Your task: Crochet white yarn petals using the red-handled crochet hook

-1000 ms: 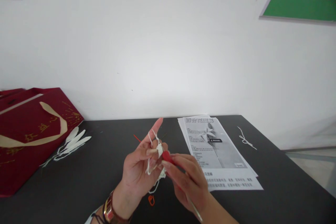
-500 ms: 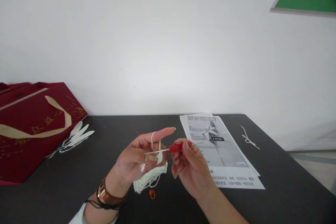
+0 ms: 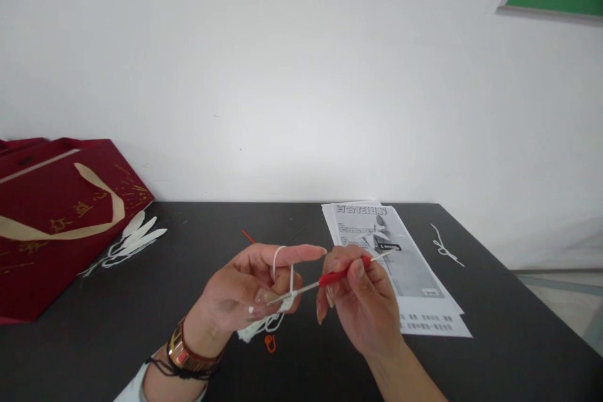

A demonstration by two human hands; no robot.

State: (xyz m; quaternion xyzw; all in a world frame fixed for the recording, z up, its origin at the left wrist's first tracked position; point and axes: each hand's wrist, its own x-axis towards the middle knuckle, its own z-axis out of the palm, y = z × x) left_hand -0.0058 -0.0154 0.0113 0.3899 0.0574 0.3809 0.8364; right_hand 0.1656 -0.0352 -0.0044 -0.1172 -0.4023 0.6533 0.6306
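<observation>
My left hand (image 3: 249,286) pinches a small piece of white crochet work (image 3: 286,303) between thumb and fingers. White yarn (image 3: 276,257) loops over its outstretched index finger and runs down to the work. In my right hand (image 3: 362,301) is a crochet hook (image 3: 336,276) with a red grip, closed in the fingers. Its metal shaft points left and passes at the crochet piece, its tip near my left thumb. Beneath my left hand lies a white yarn skein (image 3: 252,331), partly hidden. An orange stitch marker (image 3: 270,343) rests just in front of the skein.
Printed sheets (image 3: 424,276) lie on the black table (image 3: 188,289) to the right, a short knotted white cord (image 3: 445,248) beyond them. At left stands a dark red gift bag (image 3: 56,232) with white crocheted petals (image 3: 134,239) beside it. A thin red stick (image 3: 247,236) lies behind my left hand.
My right hand and the hook have moved right and slightly down, and the hook now slants more. My left hand has tilted, bringing the crochet piece lower, over more of the skein.
</observation>
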